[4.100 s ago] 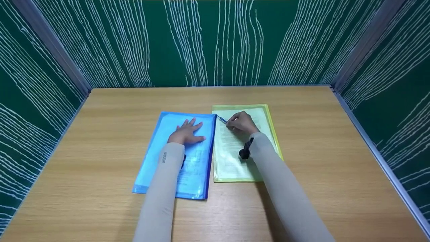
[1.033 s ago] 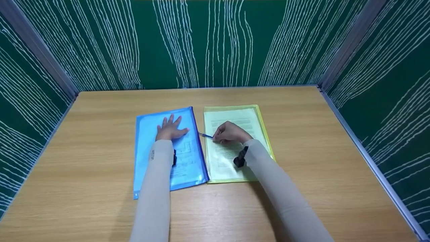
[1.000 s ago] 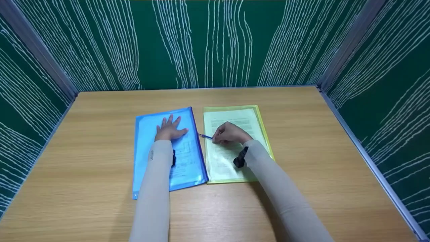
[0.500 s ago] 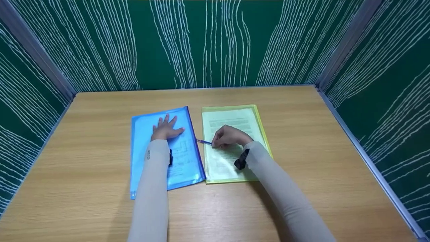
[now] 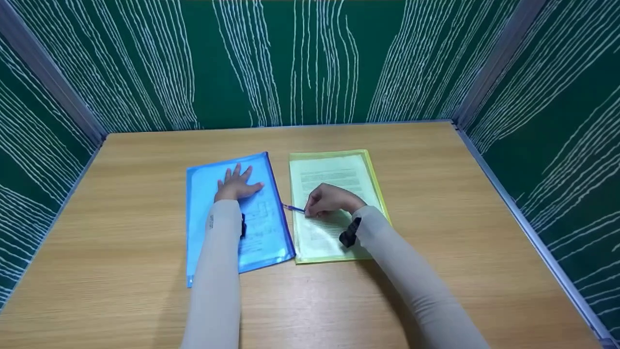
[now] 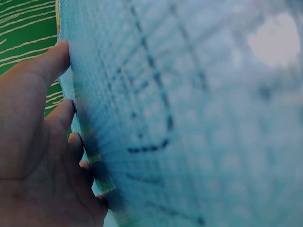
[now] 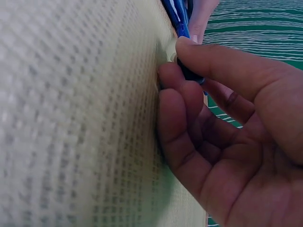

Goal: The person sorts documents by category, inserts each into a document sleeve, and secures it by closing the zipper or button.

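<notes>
A blue zip folder (image 5: pixel 261 228) with a paper inside lies on the table, its darker zip edge facing right. My left hand (image 5: pixel 237 185) rests flat on its upper part with fingers spread; in the left wrist view the fingertips (image 6: pixel 68 109) touch the mesh surface. My right hand (image 5: pixel 332 199) pinches the blue zip pull (image 5: pixel 294 208) between thumb and curled fingers, about midway along that edge. In the right wrist view the zip pull (image 7: pixel 191 74) is mostly covered by the fingers. Under the right hand lies a yellow-green folder (image 5: pixel 334 165) holding a printed sheet.
Both folders lie side by side on a wooden table (image 5: pixel 121 203), their lower corners close together. Green panels (image 5: pixel 203 72) with white streaks enclose the back and sides. A dark wrist camera (image 5: pixel 348 232) hangs at the right sleeve.
My right hand has drawn the zip pull from the top corner down the edge towards me. The blue folder's top has swung left, away from the yellow-green one, with my left hand on it.
</notes>
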The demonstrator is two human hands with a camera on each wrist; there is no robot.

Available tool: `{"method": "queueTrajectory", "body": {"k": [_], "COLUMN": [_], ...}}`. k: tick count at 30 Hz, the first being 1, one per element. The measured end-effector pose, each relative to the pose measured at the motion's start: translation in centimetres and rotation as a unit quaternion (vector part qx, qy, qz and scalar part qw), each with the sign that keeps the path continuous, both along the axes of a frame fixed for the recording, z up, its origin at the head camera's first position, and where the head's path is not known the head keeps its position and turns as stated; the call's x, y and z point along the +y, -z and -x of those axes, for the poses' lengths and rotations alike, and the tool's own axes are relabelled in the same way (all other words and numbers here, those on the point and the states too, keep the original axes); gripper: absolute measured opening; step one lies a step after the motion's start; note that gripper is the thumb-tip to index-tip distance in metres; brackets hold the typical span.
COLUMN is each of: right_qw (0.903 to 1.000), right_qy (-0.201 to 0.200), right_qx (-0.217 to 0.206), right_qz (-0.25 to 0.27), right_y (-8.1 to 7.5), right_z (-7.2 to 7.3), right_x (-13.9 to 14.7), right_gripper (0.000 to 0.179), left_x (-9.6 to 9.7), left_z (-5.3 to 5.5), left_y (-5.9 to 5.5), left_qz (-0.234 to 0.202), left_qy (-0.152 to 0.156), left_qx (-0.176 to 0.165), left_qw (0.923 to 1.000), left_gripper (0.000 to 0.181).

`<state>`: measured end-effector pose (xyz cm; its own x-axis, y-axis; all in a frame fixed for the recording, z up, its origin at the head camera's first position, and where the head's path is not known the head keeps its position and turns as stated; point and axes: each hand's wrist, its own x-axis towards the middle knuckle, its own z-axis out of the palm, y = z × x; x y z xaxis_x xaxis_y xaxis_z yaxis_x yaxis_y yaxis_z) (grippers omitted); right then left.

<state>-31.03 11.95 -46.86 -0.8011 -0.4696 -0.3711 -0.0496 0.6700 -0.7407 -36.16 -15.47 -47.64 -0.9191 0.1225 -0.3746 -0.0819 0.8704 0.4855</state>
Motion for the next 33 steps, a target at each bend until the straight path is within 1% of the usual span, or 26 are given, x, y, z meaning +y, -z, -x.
{"method": "queueTrajectory", "body": {"k": [3, 7, 13, 17, 20, 23, 26, 29, 33], "right_qw": [1.0000, 0.9997, 0.9988, 0.9976, 0.9968, 0.9966, 0.9966, 0.9954, 0.9921], "right_qy": [-0.008, -0.018, -0.036, -0.057, -0.068, -0.068, -0.071, -0.087, -0.118], "right_qx": [0.003, -0.003, -0.008, 0.000, 0.008, 0.006, -0.005, -0.002, 0.017], "right_qz": [-0.002, -0.014, -0.033, -0.040, -0.042, -0.047, -0.043, -0.040, -0.040], "right_y": [0.1, 0.1, 0.0, 0.1, 0.0, 0.0, -0.1, -0.1, -0.3], "right_z": [-0.3, -0.5, -0.9, -1.3, -1.7, -2.1, -2.4, -2.8, -3.3], "right_x": [-0.1, 0.0, 0.2, 0.4, 0.4, 0.6, 0.6, 0.6, 0.8], "right_gripper": [0.005, 0.004, 0.005, 0.004, 0.005, 0.005, 0.004, 0.003, 0.004], "left_x": [-0.3, -0.6, -0.8, -1.1, -1.1, -1.2, -1.3, -1.6, -1.9], "left_z": [-0.2, -0.1, 0.1, 0.2, 0.3, 0.2, 0.2, 0.3, 0.5], "left_y": [0.1, 0.1, 0.0, -0.2, -0.4, -0.5, -0.4, -0.1, 0.1], "left_qz": [-0.002, 0.003, -0.003, -0.004, -0.004, -0.002, -0.003, -0.004, -0.001], "left_qy": [-0.006, -0.015, -0.008, -0.013, -0.011, -0.007, -0.007, -0.003, -0.005], "left_qx": [0.004, 0.008, 0.005, 0.000, 0.000, 0.002, 0.000, -0.002, -0.003], "left_qw": [1.0000, 0.9999, 0.9999, 0.9999, 0.9999, 1.0000, 1.0000, 1.0000, 1.0000], "left_gripper": [0.079, 0.079, 0.079, 0.078, 0.079, 0.079, 0.079, 0.079, 0.078]}}
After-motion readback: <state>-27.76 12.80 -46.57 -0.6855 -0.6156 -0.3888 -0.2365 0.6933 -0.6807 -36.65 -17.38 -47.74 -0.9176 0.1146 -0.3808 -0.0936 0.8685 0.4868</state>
